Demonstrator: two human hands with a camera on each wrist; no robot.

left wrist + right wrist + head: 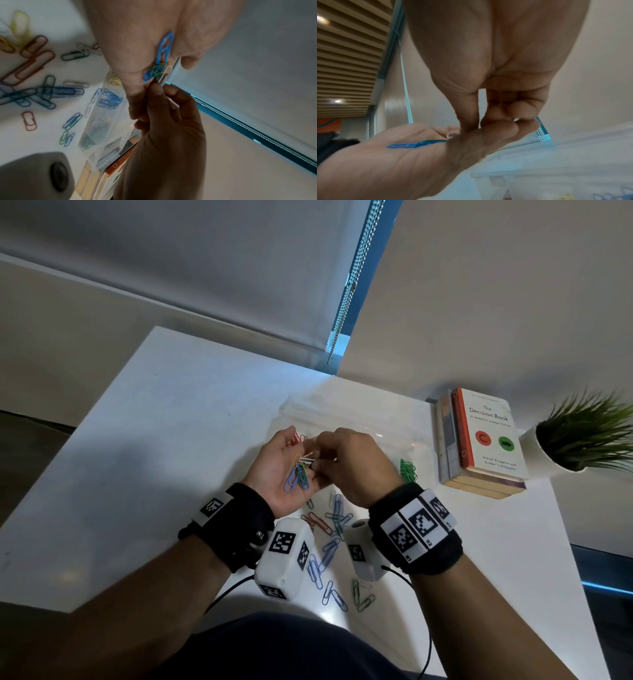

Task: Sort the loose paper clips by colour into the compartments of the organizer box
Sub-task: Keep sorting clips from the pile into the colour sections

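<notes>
Pinching one clip from the mixed clips (298,477) cupped in my left hand (286,470), my right hand (354,465) works at 12 o'clock of the unsorted clips (330,546); organizer box (352,419), beyond, partly filled.

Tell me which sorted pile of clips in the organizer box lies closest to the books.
The green clips, in the compartment beside the book stack; the red clips lie far left, behind the left hand.

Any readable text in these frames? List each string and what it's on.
"The Decision Book": title on the cover of the top book in the stack.
Subtitle line under the title: too small to read.
Authors' line near the bottom of that cover: blurred, not legible.
Red and green round symbols on the cover: icons, no words.
Black-and-white square markers on the wrist bands: patterns only, no readable text.
Book spines beneath: nothing legible.
</notes>
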